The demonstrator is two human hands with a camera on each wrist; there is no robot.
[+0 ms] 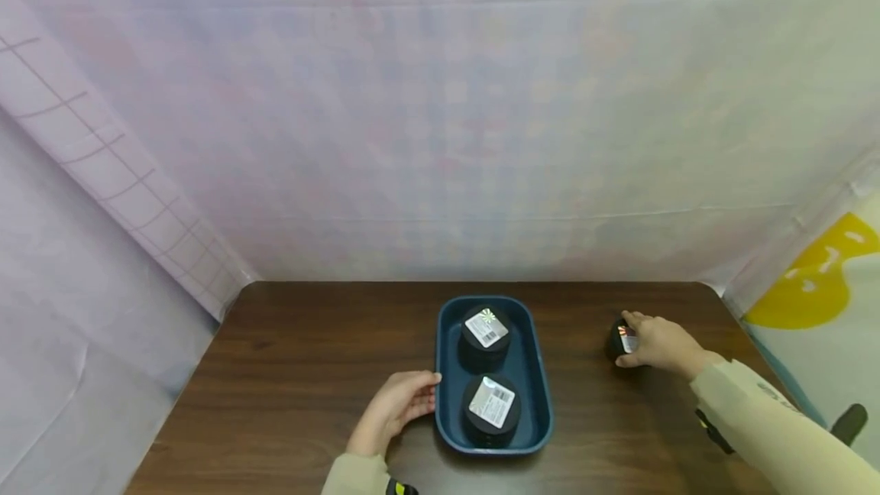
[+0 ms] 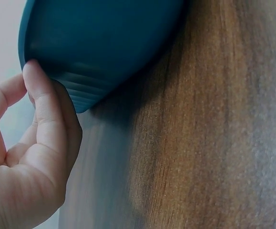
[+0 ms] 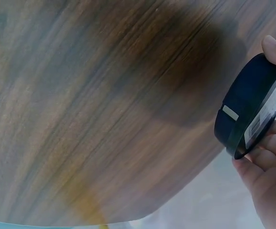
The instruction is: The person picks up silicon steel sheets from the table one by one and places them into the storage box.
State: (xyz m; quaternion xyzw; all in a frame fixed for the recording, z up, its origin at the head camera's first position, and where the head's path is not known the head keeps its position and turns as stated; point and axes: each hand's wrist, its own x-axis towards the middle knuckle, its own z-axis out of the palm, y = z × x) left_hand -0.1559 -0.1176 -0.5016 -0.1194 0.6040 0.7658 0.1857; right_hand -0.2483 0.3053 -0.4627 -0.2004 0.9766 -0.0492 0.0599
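A blue tray (image 1: 540,382) with rounded corners lies on the table, and two black round tubs with white labels stand in it. The far tub (image 1: 474,342) is behind the near tub (image 1: 505,428). My left hand (image 1: 399,407) pinches the tray's left rim between thumb and fingers; the ridged side of the tray (image 2: 104,52) shows in the left wrist view. Off to the right of the tray, my right hand (image 1: 663,344) grips a third black round tub (image 3: 245,102) by its sides. Its label faces up in the head view, partly covered by my fingers.
The dark wood table (image 1: 309,350) runs back to a pale patterned cloth (image 1: 440,136). More cloth hangs at the left side, and at the right is a sheet with a yellow shape (image 1: 811,289). Bare wood lies between the tray and the third tub.
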